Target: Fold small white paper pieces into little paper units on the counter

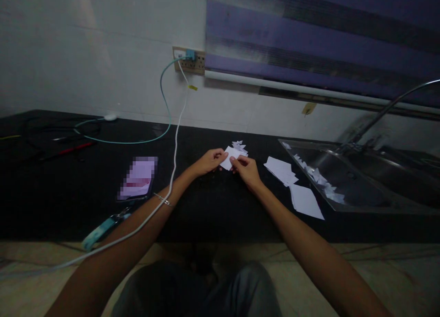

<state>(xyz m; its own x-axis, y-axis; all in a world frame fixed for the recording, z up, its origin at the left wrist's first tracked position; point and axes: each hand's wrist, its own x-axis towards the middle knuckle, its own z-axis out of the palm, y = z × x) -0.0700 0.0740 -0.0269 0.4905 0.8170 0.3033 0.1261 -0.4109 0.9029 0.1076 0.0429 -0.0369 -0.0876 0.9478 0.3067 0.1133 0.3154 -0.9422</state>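
Note:
Between my two hands is a small white sheet of paper point(227, 159), held just above the black counter. My left hand point(211, 161) pinches its left side, thumb on top. On the right side, my right hand point(246, 168) grips the paper with thumb and bent fingers. Right behind it lies a small heap of folded white paper pieces point(239, 147). Two stacks of white paper lie to the right of my right hand: a farther stack point(280, 169) and a nearer stack point(306, 201).
More folded paper pieces point(319, 180) line the edge of the steel sink point(364, 170) at right, under a curved faucet point(385, 110). A phone point(139, 177) with a teal strap point(103, 230) lies at left. A white cable point(176, 147) crosses over my left forearm from the wall socket point(194, 62).

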